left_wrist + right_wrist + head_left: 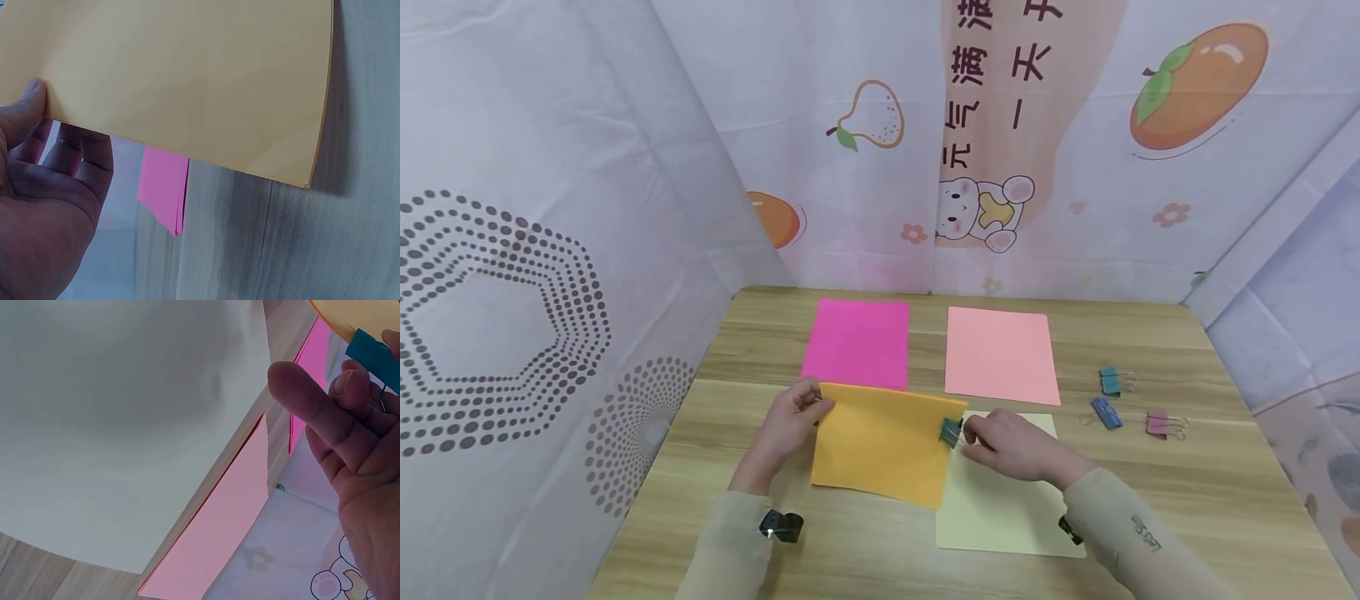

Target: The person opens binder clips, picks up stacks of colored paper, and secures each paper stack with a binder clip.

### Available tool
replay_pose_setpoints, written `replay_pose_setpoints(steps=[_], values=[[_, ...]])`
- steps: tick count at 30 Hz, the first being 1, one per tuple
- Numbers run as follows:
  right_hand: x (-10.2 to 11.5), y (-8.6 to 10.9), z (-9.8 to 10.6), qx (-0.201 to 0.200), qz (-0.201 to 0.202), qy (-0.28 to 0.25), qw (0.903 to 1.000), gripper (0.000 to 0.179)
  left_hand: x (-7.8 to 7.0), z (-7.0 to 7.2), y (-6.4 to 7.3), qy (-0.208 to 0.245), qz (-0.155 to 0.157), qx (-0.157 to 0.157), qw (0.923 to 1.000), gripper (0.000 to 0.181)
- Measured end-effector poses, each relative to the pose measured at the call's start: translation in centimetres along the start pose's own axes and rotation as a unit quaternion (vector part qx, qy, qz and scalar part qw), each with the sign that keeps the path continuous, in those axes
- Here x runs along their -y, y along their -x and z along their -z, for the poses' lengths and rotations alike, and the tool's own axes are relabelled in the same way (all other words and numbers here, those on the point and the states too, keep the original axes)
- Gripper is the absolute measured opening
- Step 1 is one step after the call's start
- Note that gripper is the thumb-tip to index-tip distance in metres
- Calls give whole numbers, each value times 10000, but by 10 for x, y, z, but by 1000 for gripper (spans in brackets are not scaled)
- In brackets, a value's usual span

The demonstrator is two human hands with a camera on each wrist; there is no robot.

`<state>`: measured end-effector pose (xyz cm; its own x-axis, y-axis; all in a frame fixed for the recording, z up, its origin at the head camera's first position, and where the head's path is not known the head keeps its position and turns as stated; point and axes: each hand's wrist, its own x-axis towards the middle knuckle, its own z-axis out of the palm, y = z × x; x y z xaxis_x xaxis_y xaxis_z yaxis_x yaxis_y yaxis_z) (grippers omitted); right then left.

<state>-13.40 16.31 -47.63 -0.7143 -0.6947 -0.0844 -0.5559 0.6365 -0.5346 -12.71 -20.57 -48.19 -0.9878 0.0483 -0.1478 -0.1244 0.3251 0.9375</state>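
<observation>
Pinching flat orange paper (880, 446) at its upper-left corner, lower centre of the head view, the left hand (790, 417) shows its thumb in front. The right hand (1011, 446) grips a teal metal binder clip (951, 432) at the paper's right edge; the right wrist view crops the clip, its bite unclear.

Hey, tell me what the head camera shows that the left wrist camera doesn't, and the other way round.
Only the head view shows the right hand pinching the gripped teal clip at the edge of the orange paper, the loose teal clip, blue clip, pink clip, salmon paper and pale yellow paper.

Only the left wrist view shows the palm of the left hand.

Both show that hand holding the orange paper, plus the magenta paper and wooden table.
</observation>
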Motion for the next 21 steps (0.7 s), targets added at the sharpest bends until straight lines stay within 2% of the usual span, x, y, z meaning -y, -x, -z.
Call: replay_pose_setpoints(steps=[5, 11, 21], values=[[2, -1, 2, 79, -29, -6, 10000, 17, -1, -1, 0, 58, 4, 44, 10000, 8], [1, -1, 0, 201, -201, 4, 9996, 17, -1, -2, 0, 119, -162, 107, 9997, 9], [1, -2, -1, 172, -256, -137, 9994, 17, 1, -4, 1, 199, -121, 68, 9997, 10]])
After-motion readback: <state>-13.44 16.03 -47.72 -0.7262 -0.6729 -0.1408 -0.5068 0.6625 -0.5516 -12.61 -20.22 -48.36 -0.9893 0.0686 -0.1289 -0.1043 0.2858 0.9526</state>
